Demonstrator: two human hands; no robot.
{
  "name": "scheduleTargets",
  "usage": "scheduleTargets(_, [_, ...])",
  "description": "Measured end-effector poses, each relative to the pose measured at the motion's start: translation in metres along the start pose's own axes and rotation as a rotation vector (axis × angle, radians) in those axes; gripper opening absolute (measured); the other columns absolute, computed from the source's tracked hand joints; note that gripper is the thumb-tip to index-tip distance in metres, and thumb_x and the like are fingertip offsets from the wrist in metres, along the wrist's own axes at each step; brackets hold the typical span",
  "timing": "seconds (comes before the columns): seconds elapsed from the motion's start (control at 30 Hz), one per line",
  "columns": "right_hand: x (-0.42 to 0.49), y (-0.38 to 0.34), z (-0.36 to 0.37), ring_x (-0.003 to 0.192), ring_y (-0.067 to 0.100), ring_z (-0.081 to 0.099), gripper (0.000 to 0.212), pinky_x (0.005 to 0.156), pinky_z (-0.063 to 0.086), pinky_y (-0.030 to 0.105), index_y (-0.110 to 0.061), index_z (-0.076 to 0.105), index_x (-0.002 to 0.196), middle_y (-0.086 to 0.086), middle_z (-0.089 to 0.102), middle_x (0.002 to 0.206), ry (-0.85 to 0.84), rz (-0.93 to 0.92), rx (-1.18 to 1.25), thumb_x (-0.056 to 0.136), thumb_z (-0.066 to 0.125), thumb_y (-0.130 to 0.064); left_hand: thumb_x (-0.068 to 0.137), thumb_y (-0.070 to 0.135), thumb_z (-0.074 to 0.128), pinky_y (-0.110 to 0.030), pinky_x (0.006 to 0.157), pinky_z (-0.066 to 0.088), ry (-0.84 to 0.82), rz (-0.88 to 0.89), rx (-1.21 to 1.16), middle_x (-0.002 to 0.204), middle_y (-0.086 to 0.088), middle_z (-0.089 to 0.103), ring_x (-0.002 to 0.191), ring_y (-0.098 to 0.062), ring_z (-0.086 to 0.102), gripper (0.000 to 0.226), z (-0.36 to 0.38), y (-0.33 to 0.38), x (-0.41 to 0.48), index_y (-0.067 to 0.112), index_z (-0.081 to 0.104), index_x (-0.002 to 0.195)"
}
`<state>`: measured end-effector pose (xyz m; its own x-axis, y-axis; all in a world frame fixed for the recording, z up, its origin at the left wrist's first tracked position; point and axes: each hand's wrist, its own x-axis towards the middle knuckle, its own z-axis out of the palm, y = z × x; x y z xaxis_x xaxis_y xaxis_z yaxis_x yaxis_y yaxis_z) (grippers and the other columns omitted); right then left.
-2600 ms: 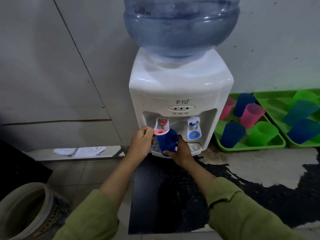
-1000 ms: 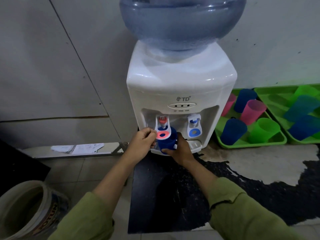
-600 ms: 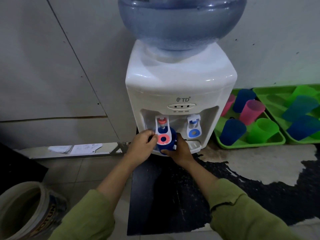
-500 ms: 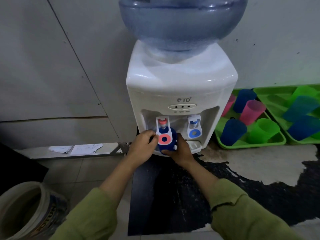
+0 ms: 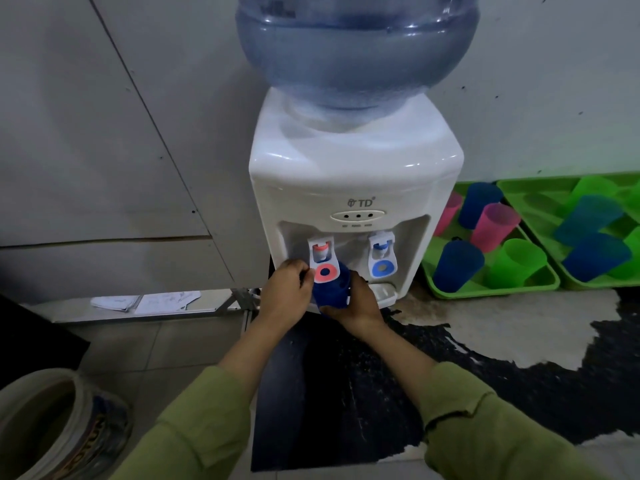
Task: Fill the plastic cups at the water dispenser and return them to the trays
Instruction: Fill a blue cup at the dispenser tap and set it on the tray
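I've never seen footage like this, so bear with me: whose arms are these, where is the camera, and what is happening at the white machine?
The camera sits on a person's head and looks forward and down, so the green-sleeved arms are the wearer's own. The white machine is a water dispenser with a large blue bottle on top. The right hand grips a blue cup under the red tap; the left hand has its curled fingers on that tap's paddle. Whether water runs cannot be seen. The blue tap beside it is untouched. To the right, the near green tray and the far green tray hold more cups, blue, pink and green. A bucket stands at lower left.
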<state>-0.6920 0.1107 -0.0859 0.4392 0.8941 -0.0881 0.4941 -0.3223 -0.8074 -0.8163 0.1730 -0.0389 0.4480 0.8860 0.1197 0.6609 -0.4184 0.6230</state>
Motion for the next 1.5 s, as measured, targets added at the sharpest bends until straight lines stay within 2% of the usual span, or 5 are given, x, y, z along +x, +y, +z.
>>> scheduleTargets(0.57, [-0.062,0.053,-0.050,0.111,0.023,0.055,0.068,0.086,0.042,0.024,-0.015,0.048,0.117,0.006,0.057,0.120,0.003,-0.006,0.038,0.059,0.082,-0.026,0.092,0.023,0.054,-0.028,0.072,0.042,0.055,-0.199,-0.210,0.090,-0.002,0.065,0.082,-0.017,0.059,0.010,0.038,0.013,-0.066,0.015,0.058,0.093])
scheduleTargets(0.8, [-0.104,0.100,-0.143,0.114,0.022,0.054,0.078,0.092,0.045,0.029,-0.012,0.047,0.126,0.005,0.057,0.124,0.011,-0.063,0.123,0.059,0.085,-0.020,0.092,0.023,0.055,-0.028,0.077,0.042,0.053,-0.234,-0.251,0.091,0.001,0.064,0.090,-0.018,0.060,0.010,0.089,0.081,-0.108,0.015,0.060,0.092])
scheduleTargets(0.9, [-0.115,0.124,-0.197,0.112,0.025,0.055,0.076,0.093,0.048,0.038,-0.010,0.047,0.124,0.008,0.057,0.123,0.045,-0.077,0.076,0.060,0.085,-0.023,0.092,0.024,0.055,-0.029,0.077,0.042,0.037,-0.199,-0.246,0.091,-0.001,0.065,0.090,-0.020,0.060,0.009,0.117,0.130,-0.118,0.015,0.059,0.090])
scheduleTargets(1.03, [-0.119,0.145,-0.257,0.101,0.019,0.054,0.073,0.080,0.046,0.030,-0.014,0.045,0.123,-0.005,0.051,0.108,0.084,-0.076,0.110,0.062,0.084,-0.024,0.092,0.024,0.053,-0.035,0.083,0.046,-0.005,-0.141,-0.217,0.094,-0.005,0.066,0.090,-0.022,0.060,0.011,0.143,0.182,-0.116,0.014,0.058,0.092])
scheduleTargets(1.5, [-0.017,0.164,-0.418,0.096,0.019,0.056,0.067,0.075,0.043,0.024,-0.007,0.049,0.117,0.005,0.058,0.111,0.335,-0.134,0.066,0.061,0.085,-0.022,0.090,0.019,0.057,-0.018,0.067,0.039,0.020,0.115,-0.325,0.086,0.004,0.060,0.077,-0.011,0.056,0.008,0.209,0.334,0.008,0.014,0.058,0.095])
